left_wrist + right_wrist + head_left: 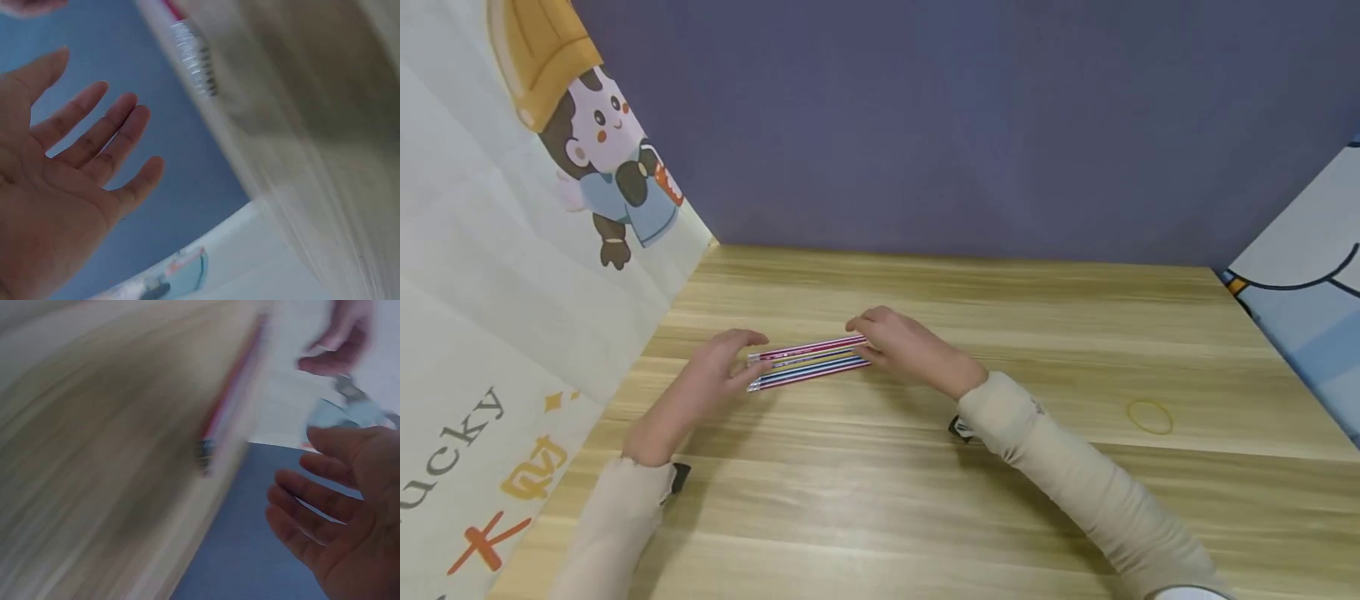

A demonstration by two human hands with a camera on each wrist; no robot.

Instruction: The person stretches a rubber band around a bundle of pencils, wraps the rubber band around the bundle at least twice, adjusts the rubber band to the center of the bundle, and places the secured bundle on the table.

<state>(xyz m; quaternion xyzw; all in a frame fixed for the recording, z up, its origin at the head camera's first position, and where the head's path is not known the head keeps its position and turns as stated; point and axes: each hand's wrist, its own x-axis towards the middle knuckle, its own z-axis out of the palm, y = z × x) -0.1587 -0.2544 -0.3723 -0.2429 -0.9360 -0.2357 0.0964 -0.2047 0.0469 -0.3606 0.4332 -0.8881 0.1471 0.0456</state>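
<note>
The beige right sleeve (1090,479), nearest the camera in the head view, enters from between 4 and 5 o'clock; the beige left sleeve (613,533) enters from between 7 and 8 o'clock. Both reach over a wood-grained desk (887,500). A set of striped pencils (812,363) lies on the desk a little off the frame's centre, toward 8 o'clock, the shafts roughly parallel and their silvery ends pointing to 9 o'clock; red, white, yellow and dark blue stripes are visible. The left hand (711,371) stands at the 9 o'clock end of the set, the right hand (906,337) at the 3 o'clock end, each partly overlapping the pencils in this view. The wrist views show the grip of the left hand spread wide, fingers nearly straight and palm bare; the grip of the right hand is likewise parted, fingers slightly bent, with nothing held. Whether any fingertip touches a pencil cannot be told. A thin yellow loop (1150,417) lies on the desk toward 4 o'clock, well apart from both hands. A dark violet-blue panel (970,125) rises at 12 o'clock, and a white printed sheet (475,275) with a cartoon figure (606,150) in a yellow helmet stands at 9 to 10 o'clock.
</note>
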